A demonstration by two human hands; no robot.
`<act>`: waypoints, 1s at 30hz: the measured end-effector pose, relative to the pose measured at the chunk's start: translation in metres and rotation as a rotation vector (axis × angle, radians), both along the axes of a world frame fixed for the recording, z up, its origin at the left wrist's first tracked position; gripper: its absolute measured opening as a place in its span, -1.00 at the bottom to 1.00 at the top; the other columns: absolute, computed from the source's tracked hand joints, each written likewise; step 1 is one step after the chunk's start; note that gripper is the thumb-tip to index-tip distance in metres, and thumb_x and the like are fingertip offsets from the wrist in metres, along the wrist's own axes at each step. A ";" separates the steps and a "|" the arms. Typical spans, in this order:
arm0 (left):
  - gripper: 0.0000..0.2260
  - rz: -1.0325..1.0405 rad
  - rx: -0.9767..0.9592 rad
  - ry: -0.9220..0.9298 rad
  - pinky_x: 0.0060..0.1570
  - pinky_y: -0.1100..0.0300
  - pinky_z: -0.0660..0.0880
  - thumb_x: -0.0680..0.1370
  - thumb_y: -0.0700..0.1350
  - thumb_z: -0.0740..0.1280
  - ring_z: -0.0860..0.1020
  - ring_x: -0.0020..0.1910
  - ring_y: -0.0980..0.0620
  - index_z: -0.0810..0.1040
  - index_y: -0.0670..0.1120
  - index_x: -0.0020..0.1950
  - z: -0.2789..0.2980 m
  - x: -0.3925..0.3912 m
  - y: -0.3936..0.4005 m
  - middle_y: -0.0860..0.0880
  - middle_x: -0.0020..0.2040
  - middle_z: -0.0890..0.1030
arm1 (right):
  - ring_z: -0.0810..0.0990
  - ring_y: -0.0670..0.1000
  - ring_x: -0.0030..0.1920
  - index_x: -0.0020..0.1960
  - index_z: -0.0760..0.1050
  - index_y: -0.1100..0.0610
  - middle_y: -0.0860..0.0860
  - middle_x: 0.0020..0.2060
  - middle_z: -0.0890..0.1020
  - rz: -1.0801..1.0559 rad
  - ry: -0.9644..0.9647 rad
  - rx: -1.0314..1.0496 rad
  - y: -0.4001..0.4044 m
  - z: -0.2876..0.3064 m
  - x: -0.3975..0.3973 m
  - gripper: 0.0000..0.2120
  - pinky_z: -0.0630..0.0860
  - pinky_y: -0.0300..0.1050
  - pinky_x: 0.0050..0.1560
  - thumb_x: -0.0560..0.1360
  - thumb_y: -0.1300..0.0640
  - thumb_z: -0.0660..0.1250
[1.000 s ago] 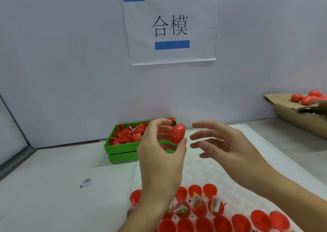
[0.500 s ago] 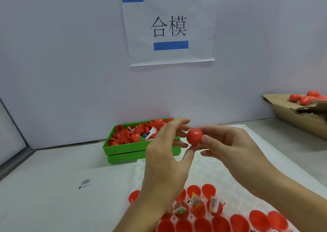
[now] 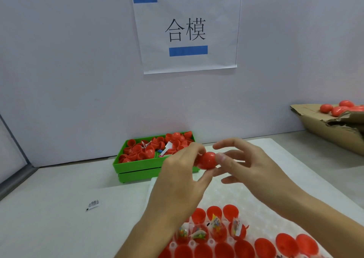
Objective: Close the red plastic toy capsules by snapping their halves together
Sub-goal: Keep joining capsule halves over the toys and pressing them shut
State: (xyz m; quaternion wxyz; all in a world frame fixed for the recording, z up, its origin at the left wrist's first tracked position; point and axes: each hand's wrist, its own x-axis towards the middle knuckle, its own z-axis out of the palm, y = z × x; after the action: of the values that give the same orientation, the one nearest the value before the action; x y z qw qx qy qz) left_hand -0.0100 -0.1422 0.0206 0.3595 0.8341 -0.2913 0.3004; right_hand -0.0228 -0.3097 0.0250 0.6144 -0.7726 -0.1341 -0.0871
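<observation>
Left hand (image 3: 182, 181) and right hand (image 3: 250, 169) raised together at centre, fingertips curled and pinching from opposite sides.

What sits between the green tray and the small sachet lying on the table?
Nothing: in the head view, only bare table lies between the green tray and the small sachet.

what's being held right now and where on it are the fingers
A red capsule, pinched end to end: left hand fingertips on its left end, right hand fingertips on its right end.
</observation>
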 end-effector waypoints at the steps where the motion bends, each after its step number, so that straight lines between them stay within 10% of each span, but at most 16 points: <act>1: -0.79 -0.002 0.035 -0.010 -0.01 0.32 0.54 0.49 0.03 0.46 0.57 -0.08 0.20 0.56 0.03 0.06 -0.001 0.000 0.000 0.18 -0.10 0.60 | 0.72 -0.08 -0.11 0.09 0.55 -0.12 -0.14 -0.11 0.71 0.007 -0.031 -0.042 0.002 0.000 -0.001 -0.76 0.66 -0.20 -0.10 0.45 -0.15 0.37; 8: -0.65 -0.048 0.045 0.099 0.03 0.44 0.48 0.42 0.26 0.32 0.55 0.03 0.29 0.59 0.10 0.08 0.001 0.016 0.023 0.27 -0.03 0.61 | 0.71 -0.12 -0.14 0.05 0.58 -0.06 -0.16 -0.15 0.73 -0.060 -0.108 -0.154 -0.014 0.004 0.008 -0.87 0.62 -0.25 -0.08 0.56 0.14 0.35; 17: -0.82 0.189 -0.391 0.536 0.13 0.10 0.55 0.59 -0.25 0.32 0.62 -0.03 0.18 0.68 -0.04 -0.07 -0.077 0.065 0.091 0.05 -0.09 0.71 | 0.69 0.10 -0.08 0.07 0.59 0.16 0.13 0.01 0.71 -0.465 0.000 0.168 -0.113 -0.064 0.063 -0.85 0.62 -0.13 -0.12 0.62 0.26 0.24; 23: -0.82 0.205 -0.394 0.534 -0.08 0.41 0.46 0.56 -0.28 0.37 0.61 0.03 0.20 0.67 0.00 -0.04 -0.093 0.071 0.090 0.08 -0.04 0.69 | 0.69 0.15 -0.07 0.19 0.55 0.27 0.20 -0.01 0.70 -0.510 0.094 0.128 -0.138 -0.097 0.073 -0.77 0.63 -0.28 -0.26 0.55 0.38 0.32; 30: -0.82 0.220 -0.360 0.506 0.02 0.33 0.46 0.56 -0.33 0.35 0.60 0.07 0.15 0.65 -0.06 0.01 -0.092 0.069 0.091 0.02 0.01 0.68 | 0.71 0.11 -0.02 0.18 0.56 0.17 0.10 0.01 0.70 -0.493 0.062 0.035 -0.131 -0.097 0.073 -0.72 0.62 -0.22 -0.05 0.54 0.42 0.32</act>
State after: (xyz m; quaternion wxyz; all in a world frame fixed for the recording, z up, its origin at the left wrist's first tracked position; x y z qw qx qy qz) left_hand 0.0594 -0.0517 -0.0716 0.5273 0.8319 -0.0429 0.1673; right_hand 0.0499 -0.4409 -0.0715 0.5918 -0.7735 0.0788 -0.2130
